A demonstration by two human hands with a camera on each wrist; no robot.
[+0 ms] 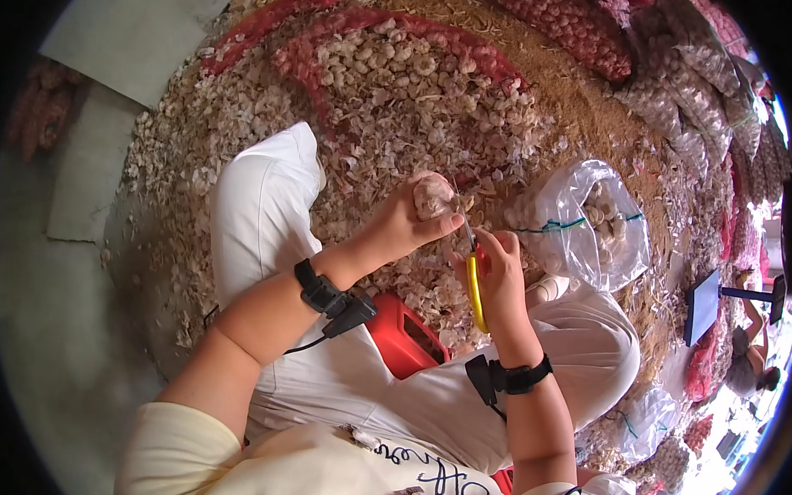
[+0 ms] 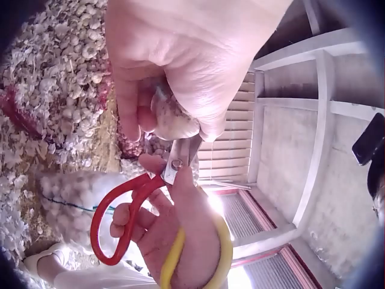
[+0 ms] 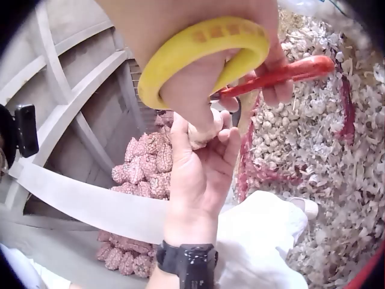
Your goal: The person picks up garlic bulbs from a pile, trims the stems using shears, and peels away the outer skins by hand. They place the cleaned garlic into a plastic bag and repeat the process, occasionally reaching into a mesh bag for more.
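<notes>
My left hand point(image 1: 408, 223) grips a garlic bulb point(image 1: 432, 195), seen close as a pale bulb point(image 2: 173, 118) between the fingers. My right hand point(image 1: 500, 270) holds scissors point(image 1: 474, 271) with one yellow and one red handle point(image 2: 120, 217); the blades point(image 2: 180, 158) meet the bulb from below. In the right wrist view the yellow loop point(image 3: 204, 51) wraps my fingers and the red handle point(image 3: 283, 75) sticks out to the right. A large heap of garlic bulbs point(image 1: 390, 82) lies ahead of my knees.
A clear plastic bag point(image 1: 587, 223) with peeled garlic sits at the right. Red mesh sacks of garlic point(image 1: 571, 14) are stacked at the back. A red box point(image 1: 403, 334) lies between my legs. Garlic skins point(image 1: 184, 168) litter the floor.
</notes>
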